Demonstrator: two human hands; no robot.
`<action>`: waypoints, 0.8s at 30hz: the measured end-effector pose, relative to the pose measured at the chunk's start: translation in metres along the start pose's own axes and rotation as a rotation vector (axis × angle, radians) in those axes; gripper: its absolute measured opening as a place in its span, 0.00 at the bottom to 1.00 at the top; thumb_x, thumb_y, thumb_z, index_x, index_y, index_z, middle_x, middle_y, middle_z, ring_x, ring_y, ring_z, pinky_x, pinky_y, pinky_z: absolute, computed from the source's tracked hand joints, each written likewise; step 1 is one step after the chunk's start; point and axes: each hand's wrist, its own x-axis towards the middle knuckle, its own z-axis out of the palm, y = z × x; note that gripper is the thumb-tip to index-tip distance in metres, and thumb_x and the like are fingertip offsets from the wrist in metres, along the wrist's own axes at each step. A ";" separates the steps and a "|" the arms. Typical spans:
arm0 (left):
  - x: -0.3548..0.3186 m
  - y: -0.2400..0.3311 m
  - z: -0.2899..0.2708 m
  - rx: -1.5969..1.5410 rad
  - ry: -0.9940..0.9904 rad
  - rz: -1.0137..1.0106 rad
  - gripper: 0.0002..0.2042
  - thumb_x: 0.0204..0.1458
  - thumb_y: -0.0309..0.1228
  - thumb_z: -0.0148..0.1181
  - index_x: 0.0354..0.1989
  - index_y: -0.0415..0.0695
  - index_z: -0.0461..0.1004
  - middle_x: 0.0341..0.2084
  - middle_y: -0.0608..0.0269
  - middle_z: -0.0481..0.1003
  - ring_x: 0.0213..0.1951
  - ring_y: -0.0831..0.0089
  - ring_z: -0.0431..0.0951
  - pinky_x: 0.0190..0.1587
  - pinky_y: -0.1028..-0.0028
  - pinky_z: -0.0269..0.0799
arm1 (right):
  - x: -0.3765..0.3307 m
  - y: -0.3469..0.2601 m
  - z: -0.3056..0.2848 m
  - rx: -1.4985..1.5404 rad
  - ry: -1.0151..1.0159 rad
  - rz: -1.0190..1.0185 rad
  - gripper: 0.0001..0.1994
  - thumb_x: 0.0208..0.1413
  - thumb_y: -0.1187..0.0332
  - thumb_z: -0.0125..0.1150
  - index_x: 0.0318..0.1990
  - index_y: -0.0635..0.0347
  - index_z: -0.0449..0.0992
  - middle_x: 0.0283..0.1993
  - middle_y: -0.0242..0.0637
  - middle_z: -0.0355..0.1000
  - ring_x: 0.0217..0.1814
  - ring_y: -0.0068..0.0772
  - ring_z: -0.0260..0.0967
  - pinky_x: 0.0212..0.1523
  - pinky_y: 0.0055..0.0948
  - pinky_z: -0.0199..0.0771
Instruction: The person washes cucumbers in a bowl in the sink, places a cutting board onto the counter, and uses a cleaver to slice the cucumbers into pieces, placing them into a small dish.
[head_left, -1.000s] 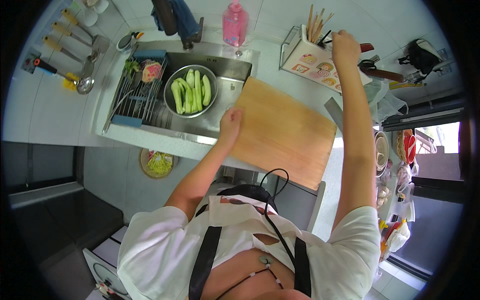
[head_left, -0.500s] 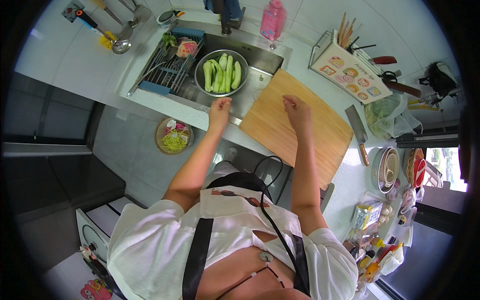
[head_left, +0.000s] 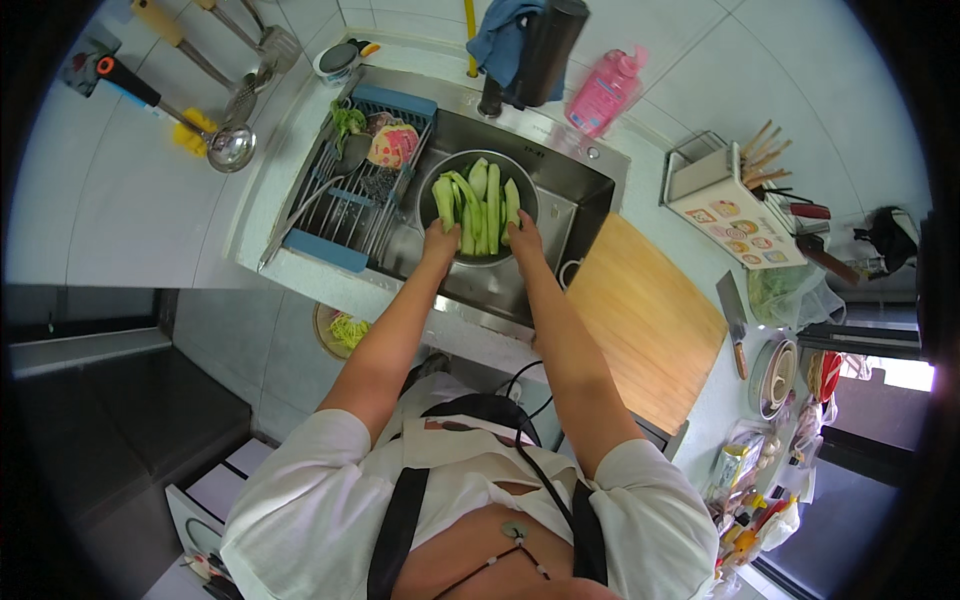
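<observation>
Touching the steel bowl (head_left: pixel 510 170) at its near rim, my left grip (head_left: pixel 443 243) and right grip (head_left: pixel 523 240) are partly hidden; remotely, I cannot tell how tightly either closes. The bowl, with green vegetables (head_left: pixel 493 205), sits in the sink (head_left: pixel 557 225), upper middle of the frame; a cutting board (head_left: pixel 650 320) lies right of centre.

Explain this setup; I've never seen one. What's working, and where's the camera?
No machine: a person works bare-handed. A fisheye camera worn on the head looks down, so picture left is the person's left and straight edges bend. The left hand and right hand are at the near side of a metal bowl of long green vegetables in the sink; whether they grip its rim or the vegetables is unclear. A dish rack spans the sink's left side. To the right are a wooden cutting board and, on the countertop beyond, a cleaver.
</observation>
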 end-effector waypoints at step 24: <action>0.030 0.060 -0.012 -0.265 -0.312 -0.175 0.24 0.42 0.25 0.62 0.50 0.41 0.65 0.41 0.57 0.72 0.40 0.66 0.74 0.42 0.70 0.69 | -0.005 -0.054 0.031 0.560 -0.127 0.386 0.24 0.47 0.66 0.63 0.51 0.63 0.64 0.43 0.40 0.70 0.41 0.36 0.70 0.39 0.31 0.71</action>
